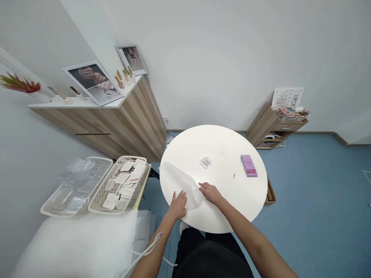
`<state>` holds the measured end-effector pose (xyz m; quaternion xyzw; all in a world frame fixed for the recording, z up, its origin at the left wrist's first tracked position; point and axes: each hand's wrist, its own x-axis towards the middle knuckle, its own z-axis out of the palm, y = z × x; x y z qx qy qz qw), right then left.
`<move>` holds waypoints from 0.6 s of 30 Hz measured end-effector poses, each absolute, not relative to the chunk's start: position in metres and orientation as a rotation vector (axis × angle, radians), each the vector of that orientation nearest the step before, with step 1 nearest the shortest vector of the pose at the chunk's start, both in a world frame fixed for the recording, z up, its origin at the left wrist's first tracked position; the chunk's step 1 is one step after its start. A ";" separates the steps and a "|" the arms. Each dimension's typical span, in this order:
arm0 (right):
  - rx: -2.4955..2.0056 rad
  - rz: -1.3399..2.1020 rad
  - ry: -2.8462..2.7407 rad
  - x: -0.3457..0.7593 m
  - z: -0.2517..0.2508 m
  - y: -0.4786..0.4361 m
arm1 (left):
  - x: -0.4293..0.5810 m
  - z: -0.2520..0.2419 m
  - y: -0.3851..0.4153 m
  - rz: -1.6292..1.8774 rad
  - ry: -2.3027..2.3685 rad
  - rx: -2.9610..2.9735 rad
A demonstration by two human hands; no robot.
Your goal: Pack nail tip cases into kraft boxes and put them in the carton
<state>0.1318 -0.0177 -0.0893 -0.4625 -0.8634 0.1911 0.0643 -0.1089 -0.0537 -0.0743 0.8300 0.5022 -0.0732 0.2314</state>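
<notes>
A thin, white, translucent sheet or bag [177, 180] lies on the left part of the round white table [220, 141]. My left hand [178, 207] rests on its near edge, palm down, fingers stretched out and slightly spread. At the right corner of this sheet, my right hand [211, 194] pinches the edge between thumb and forefinger. Whether the sheet is a flat piece or a bag I cannot tell. Beyond my hands sits a small clear case [206, 162] with pinkish pieces inside.
A blurred purple object [249, 166] and a small dark item [234, 176] lie on the table's right. To my left stand a basket of cards [95, 206] and a basket of clear packaging [46, 210]. Behind are a wooden cabinet [142, 116] and a small shelf [257, 125].
</notes>
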 end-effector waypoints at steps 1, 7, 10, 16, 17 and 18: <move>-1.344 0.566 -2.682 0.130 -0.095 -0.022 | -0.108 -0.074 -0.055 -0.246 1.390 2.237; -1.272 0.581 -2.836 0.124 -0.122 -0.042 | -0.095 -0.081 -0.057 0.064 1.564 1.974; -1.359 0.695 -2.733 0.122 -0.121 -0.036 | -0.092 -0.096 -0.059 -0.003 1.597 1.845; -1.911 1.008 -1.934 0.095 -0.116 0.006 | -0.104 -0.126 -0.084 -0.085 1.546 1.838; -1.983 1.085 -1.802 0.086 -0.116 0.014 | -0.107 -0.130 -0.089 -0.086 1.550 1.878; -2.034 1.161 -1.691 0.078 -0.116 0.021 | -0.109 -0.134 -0.093 -0.091 1.559 1.925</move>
